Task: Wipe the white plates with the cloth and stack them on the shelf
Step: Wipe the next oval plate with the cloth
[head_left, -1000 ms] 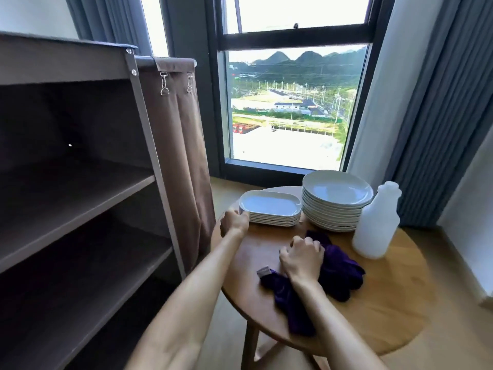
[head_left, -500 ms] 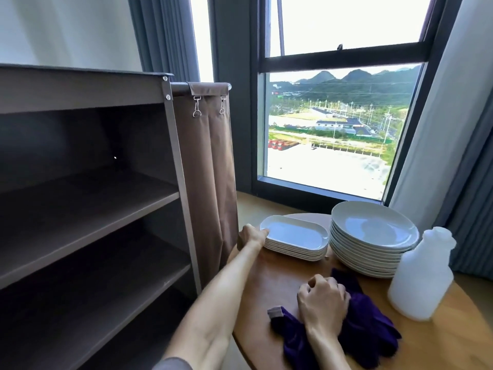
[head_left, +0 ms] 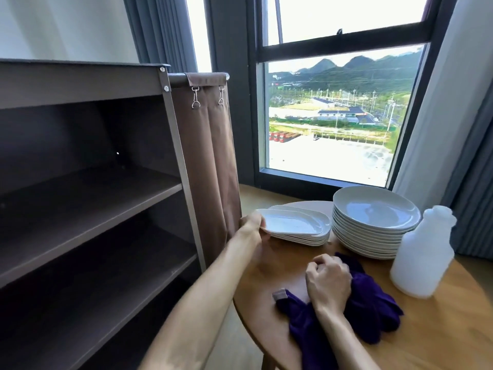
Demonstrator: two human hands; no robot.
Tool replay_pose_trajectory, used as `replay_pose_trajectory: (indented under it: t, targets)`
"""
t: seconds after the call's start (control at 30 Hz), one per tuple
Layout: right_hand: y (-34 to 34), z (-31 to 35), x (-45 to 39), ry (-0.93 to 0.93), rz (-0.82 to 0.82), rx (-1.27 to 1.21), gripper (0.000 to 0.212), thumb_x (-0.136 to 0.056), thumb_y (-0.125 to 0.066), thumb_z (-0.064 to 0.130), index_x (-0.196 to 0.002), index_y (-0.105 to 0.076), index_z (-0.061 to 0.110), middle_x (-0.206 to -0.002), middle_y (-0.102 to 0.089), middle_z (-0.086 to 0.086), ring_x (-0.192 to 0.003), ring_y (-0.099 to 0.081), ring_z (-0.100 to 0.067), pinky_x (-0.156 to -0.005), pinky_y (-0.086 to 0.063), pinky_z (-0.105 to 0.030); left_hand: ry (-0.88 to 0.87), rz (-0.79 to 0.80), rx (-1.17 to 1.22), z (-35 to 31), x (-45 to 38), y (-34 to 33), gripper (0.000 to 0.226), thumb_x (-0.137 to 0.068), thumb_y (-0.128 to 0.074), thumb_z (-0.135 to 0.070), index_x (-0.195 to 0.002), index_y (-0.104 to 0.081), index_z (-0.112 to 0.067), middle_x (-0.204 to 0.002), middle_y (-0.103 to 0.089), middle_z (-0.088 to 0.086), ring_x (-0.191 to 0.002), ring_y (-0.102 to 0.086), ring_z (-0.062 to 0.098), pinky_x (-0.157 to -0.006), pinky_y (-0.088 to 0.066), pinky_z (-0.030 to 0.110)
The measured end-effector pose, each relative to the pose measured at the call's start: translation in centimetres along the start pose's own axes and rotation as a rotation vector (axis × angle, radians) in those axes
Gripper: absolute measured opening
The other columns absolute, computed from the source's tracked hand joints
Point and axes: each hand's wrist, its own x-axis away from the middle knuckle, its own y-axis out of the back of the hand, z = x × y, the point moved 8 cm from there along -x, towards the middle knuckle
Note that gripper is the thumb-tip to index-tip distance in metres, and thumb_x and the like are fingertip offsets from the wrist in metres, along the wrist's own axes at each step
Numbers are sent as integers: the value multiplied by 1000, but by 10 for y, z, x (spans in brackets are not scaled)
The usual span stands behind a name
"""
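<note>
left hand point(head_left: 252, 227): pinching top oblong plate point(head_left: 292, 222) by its edge, tilted off stack
right hand point(head_left: 329, 283): fisted on purple cloth point(head_left: 373, 311)
stacks: two; shelf point(head_left: 88, 193) boards bare

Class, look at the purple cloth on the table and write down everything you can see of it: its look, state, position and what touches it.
The purple cloth is a deep violet, soft-looking fabric, crumpled into a loose heap rather than folded. A small grey tag sticks out at its left edge. It lies on the round wooden table, in front of the stack of round white plates and left of the white plastic bottle; one end trails to the table's near edge. The right hand grips it from above, fingers curled into the folds.
</note>
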Motion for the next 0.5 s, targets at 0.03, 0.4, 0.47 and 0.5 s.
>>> replay_pose_trajectory:
  t: [0.03,0.4,0.47,0.5]
  targets:
    - [9,2,-1,-3,-28,-73,9,-79,-68,1,-83,-75,6,-94,-70,-18,-95,-57,-37,-85,-41,-36,56,22,72,5,5,4,17,-80,-39,6,-76,-50,-6,-79,-54,12,-68,-53,25,-56,-50,34]
    - [57,-30,8,-409,391,582,58,-87,-64,34,-139,-46,14,-146,-45,-21,-135,-43,-39,-110,-36,-51,0,166,341,26,66,57,28,-93,-39,-12,-111,-60,-9,-114,-68,22,-93,-64,35,-65,-55,39]
    - [67,-33,12,-406,292,442,47,-87,-65,28,-129,-55,8,-133,-59,-22,-123,-56,-40,-101,-47,-45,-15,173,364,31,83,66,28,-91,-41,-10,-108,-62,-9,-110,-69,20,-90,-64,32,-63,-54,36]
    - [73,-31,15,-411,230,352,42,-87,-65,24,-123,-58,4,-125,-63,-25,-117,-61,-42,-96,-50,-44,-18,177,374,34,91,70,31,-89,-42,-9,-111,-63,-8,-110,-69,19,-90,-64,31,-65,-55,36]
